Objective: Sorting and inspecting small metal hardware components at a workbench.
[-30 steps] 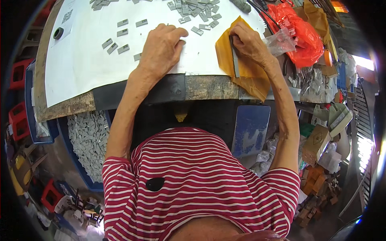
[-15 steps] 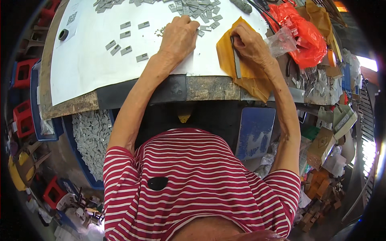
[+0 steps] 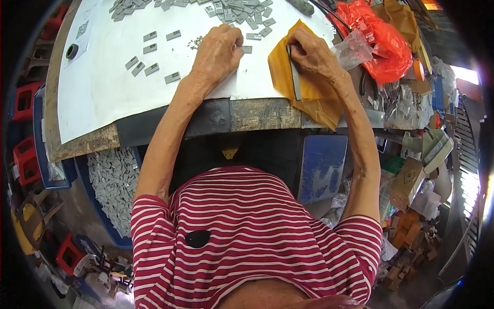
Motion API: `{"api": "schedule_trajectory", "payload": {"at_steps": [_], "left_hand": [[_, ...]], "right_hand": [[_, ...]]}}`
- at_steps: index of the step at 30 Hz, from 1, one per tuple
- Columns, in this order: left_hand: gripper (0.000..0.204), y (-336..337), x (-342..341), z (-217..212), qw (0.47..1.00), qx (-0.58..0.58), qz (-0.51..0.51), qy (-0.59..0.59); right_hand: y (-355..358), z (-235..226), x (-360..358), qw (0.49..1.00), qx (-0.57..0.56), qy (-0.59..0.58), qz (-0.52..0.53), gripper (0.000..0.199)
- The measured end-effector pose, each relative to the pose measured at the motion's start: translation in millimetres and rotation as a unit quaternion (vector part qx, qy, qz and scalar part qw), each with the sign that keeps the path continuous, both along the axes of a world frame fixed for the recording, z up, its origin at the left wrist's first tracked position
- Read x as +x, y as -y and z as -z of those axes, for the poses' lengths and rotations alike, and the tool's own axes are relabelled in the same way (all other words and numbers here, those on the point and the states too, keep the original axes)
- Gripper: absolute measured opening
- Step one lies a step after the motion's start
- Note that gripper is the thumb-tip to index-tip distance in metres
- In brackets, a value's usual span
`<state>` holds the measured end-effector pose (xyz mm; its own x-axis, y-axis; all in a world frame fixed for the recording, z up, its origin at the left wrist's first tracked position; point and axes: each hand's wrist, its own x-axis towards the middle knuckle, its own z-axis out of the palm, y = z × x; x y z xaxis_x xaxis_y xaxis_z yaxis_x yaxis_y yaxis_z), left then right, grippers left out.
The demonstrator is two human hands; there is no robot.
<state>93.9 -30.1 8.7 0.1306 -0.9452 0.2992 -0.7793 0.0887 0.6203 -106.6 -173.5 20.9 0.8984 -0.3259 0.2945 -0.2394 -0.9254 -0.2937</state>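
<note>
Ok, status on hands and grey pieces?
Left hand beside a grey piece. Right hand holds grey strip over brown sheet. Pile of pieces beyond.

Red-and-white striped shirt (image 3: 252,216) — short sleeves (image 3: 357,242) (dark oval patch (image 3: 198,238) in front)

Right hand (image 3: 315,55) covered upper end of grey strip (image 3: 296,82). Left hand (image 3: 217,54) hid most of own fingertips; grip unclear. Grey pieces (image 3: 234,11) ran past top edge. Specks (image 3: 195,42) were too small to identify.

White paper (image 3: 98,98) bears a square code (image 3: 82,29) – print (image 3: 369,35) on red bag (image 3: 399,64) illegible
</note>
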Motion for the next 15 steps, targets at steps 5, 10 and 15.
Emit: {"api": "schedule_trajectory", "payload": {"at_steps": [5, 10, 15], "left_hand": [[0.009, -1.0, 0.7, 3.7, 0.999, -0.027, 0.005, -0.023], [0.008, -0.8, 0.3, 2.6, 0.998, -0.047, 0.022, -0.040], [0.008, -1.3, 0.7, 4.2, 0.997, -0.048, 0.028, -0.061]], "right_hand": [[0.8, 0.7, 0.8, 1.000, 0.017, -0.006, 0.007, 0.012], [-1.1, -0.7, -1.2, 0.999, 0.042, -0.012, 0.033, 0.010], [-3.7, -1.8, -0.7, 0.999, 0.033, -0.004, 0.026, 0.008]]}}
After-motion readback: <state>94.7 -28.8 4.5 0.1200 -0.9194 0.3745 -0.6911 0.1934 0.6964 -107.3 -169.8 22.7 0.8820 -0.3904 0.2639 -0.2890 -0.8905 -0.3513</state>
